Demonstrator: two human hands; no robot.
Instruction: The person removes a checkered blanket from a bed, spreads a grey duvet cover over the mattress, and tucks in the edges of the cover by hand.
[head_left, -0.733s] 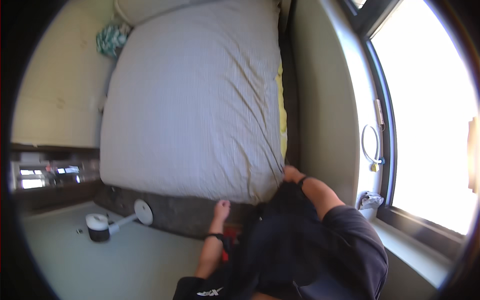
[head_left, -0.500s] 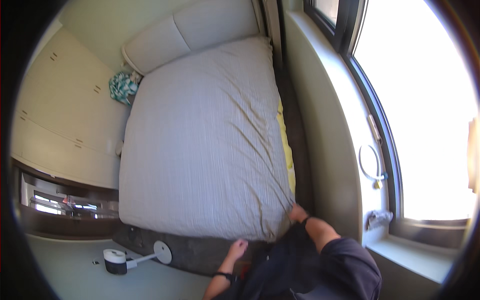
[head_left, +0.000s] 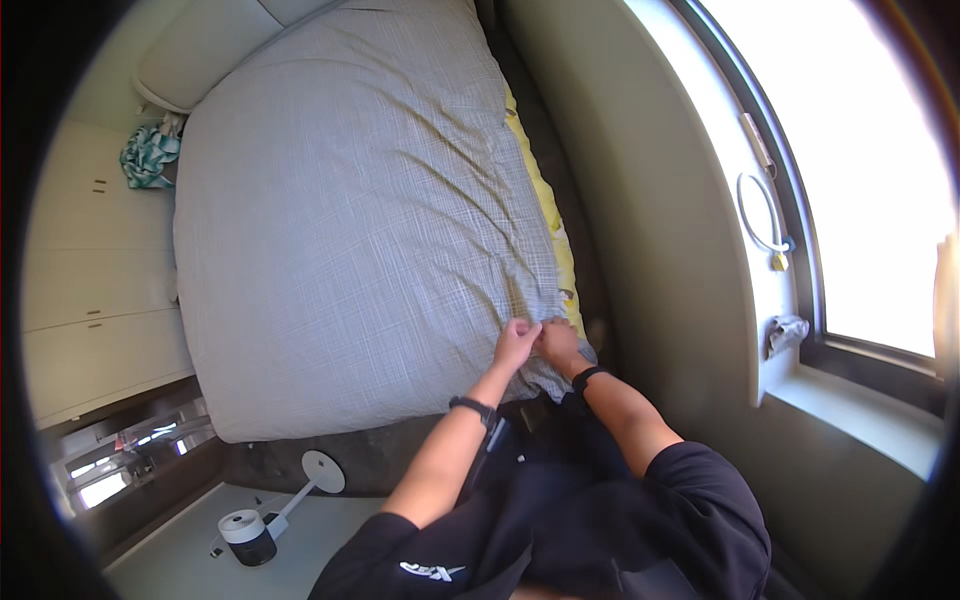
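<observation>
A grey checked duvet (head_left: 330, 230) covers the bed, with long creases running along its right side. Both of my hands are at its near right corner, side by side. My left hand (head_left: 515, 342) pinches the fabric with its fingertips. Close beside it, my right hand (head_left: 558, 343) is closed on the duvet's edge, knuckles up. A yellow sheet (head_left: 545, 205) shows as a strip beneath the duvet along the right side. Below my hands a bunched fold of the duvet hangs over the bed's near end.
A padded headboard (head_left: 205, 50) stands at the far end. Pale cabinets (head_left: 95, 270) line the left, near a crumpled teal-and-white cloth (head_left: 150, 157). A wall and window sill (head_left: 745, 240) run close on my right. A black-and-white cylindrical appliance (head_left: 247, 537) stands at lower left.
My left hand has risen from beside the bed's end onto the duvet corner, meeting my right hand. My right hand has moved up along the edge. The view has shifted.
</observation>
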